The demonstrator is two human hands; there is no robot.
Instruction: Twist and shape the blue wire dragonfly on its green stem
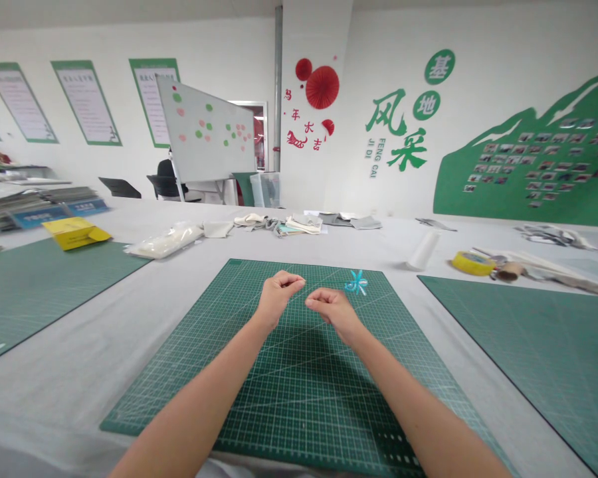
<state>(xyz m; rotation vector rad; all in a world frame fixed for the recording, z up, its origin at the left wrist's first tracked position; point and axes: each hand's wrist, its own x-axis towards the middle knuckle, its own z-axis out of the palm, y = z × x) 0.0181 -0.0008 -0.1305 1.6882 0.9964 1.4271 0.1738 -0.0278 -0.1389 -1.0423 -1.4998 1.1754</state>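
Observation:
Both hands are raised over a green gridded cutting mat (289,372), a small gap between their fingertips. My left hand (280,293) is closed in a pinch, thumb against fingers; whatever it may hold is too small to make out. My right hand (333,309) also pinches with thumb and forefinger, a little lower and to the right, and its contents cannot be made out either. Just beyond my right hand, a bright blue looped item with some white (356,283) lies near the mat's far right corner.
More green mats lie at the left (54,285) and right (528,338). Along the far part of the table are a yellow box (74,232), a plastic-wrapped bundle (167,240), fabric scraps (299,224), a white roll (422,251) and yellow tape (472,263).

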